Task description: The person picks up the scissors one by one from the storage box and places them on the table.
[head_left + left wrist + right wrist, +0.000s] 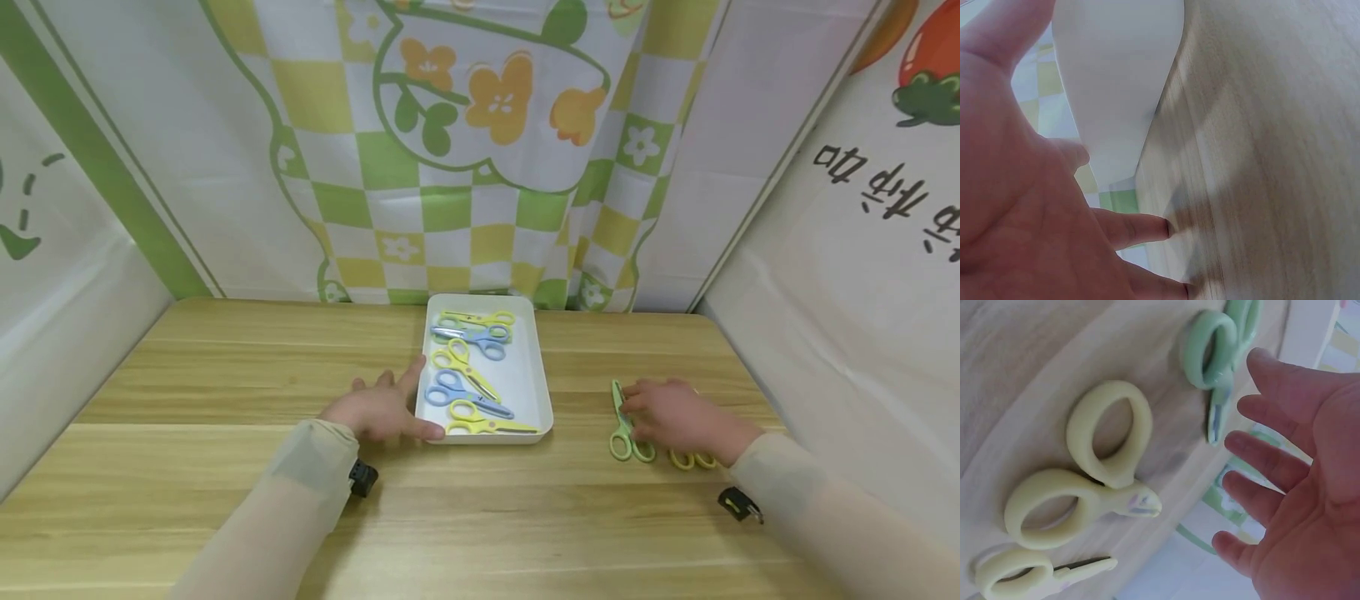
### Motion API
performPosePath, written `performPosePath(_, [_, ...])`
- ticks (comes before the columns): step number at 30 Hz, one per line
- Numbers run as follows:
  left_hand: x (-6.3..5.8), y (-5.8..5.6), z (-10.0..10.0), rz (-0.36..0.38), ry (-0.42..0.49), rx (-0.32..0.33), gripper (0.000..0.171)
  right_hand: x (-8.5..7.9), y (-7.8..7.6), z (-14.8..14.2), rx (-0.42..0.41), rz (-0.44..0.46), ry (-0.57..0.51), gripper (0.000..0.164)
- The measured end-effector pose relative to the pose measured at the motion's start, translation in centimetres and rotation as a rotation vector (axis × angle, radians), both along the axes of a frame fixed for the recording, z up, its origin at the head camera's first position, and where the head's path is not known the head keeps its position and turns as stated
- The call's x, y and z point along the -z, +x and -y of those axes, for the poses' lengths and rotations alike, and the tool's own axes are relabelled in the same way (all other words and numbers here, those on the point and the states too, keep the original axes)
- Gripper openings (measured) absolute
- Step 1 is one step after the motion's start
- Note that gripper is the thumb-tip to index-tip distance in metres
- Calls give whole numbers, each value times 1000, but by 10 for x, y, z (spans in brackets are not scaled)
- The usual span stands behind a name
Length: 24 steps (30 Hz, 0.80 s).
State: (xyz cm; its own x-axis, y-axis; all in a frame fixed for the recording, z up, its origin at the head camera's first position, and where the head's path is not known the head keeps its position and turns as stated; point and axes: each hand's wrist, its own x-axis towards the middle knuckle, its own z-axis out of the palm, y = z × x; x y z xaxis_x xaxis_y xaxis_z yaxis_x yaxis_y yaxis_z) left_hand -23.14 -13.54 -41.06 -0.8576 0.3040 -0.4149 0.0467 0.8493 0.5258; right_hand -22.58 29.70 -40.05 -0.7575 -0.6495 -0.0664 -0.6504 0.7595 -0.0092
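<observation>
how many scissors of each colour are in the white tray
Yellow scissors: 3
Blue scissors: 2
Green scissors: 1, partly hidden under the upper blue pair
Total: 6 that can be seen

L grip (378, 410) splayed, R grip (677, 415) palm-down w/ fingers (1266, 461) apart & slightly bent, both forearms (273, 517) extended fwd.

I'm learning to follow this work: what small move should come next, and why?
Probably pinch the green scissors with the right hand: it is open, holds nothing and reaches over them, while the left hand is at the tray, where other scissors lie.
</observation>
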Motion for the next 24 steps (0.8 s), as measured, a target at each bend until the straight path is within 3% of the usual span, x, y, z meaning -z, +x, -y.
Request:
performPosePath(6, [0,0,0,-6,-3,5,128,3,0,3,26,43,63,31])
performPosePath(24, [1,-2,0,-14,-4,24,129,1,4,-3,127,126,48,35])
